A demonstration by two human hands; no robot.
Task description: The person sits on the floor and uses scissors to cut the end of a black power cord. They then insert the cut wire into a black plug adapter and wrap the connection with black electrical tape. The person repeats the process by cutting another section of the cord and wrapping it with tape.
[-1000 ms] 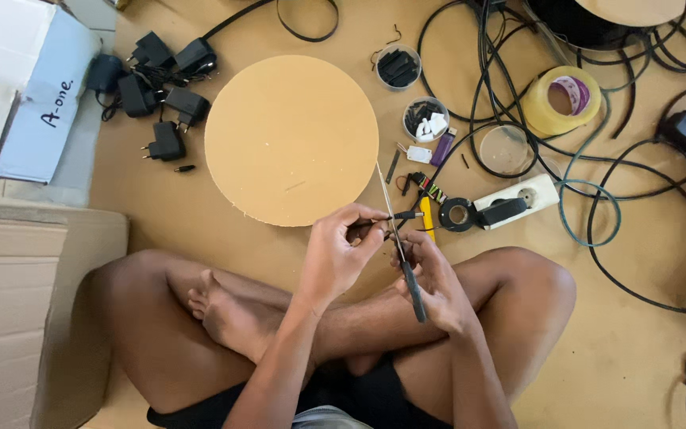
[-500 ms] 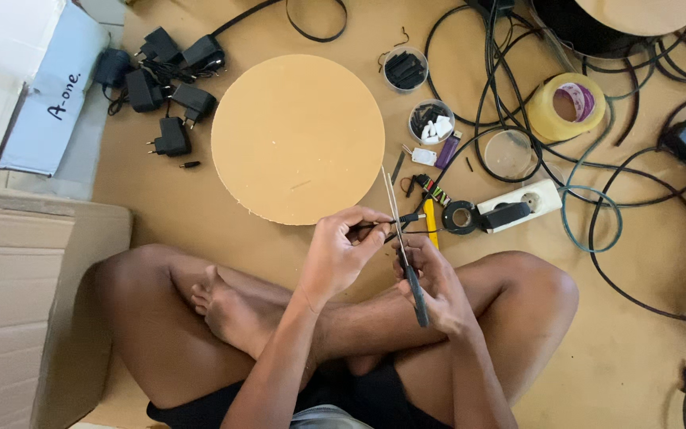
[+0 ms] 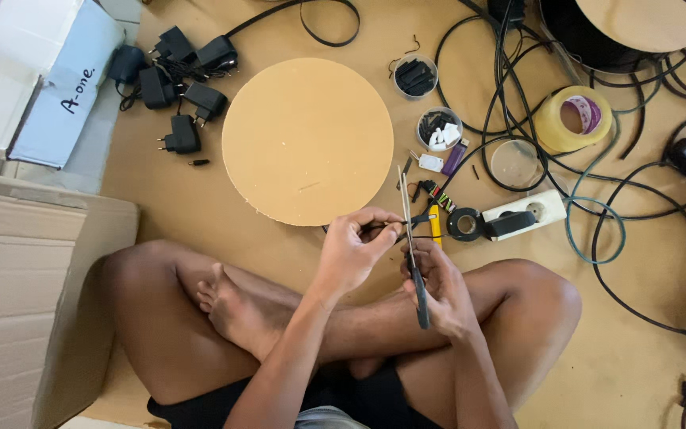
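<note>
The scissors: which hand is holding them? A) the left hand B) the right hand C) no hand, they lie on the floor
B: the right hand wraps round the dark handles of the scissors, blades pointing up, while the left hand pinches a thin dark wire at the blades.

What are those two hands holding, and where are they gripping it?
The right hand grips long scissors by the dark handle end, blades pointing away. The left hand pinches a thin dark wire near its end, laid across the blades.
</note>
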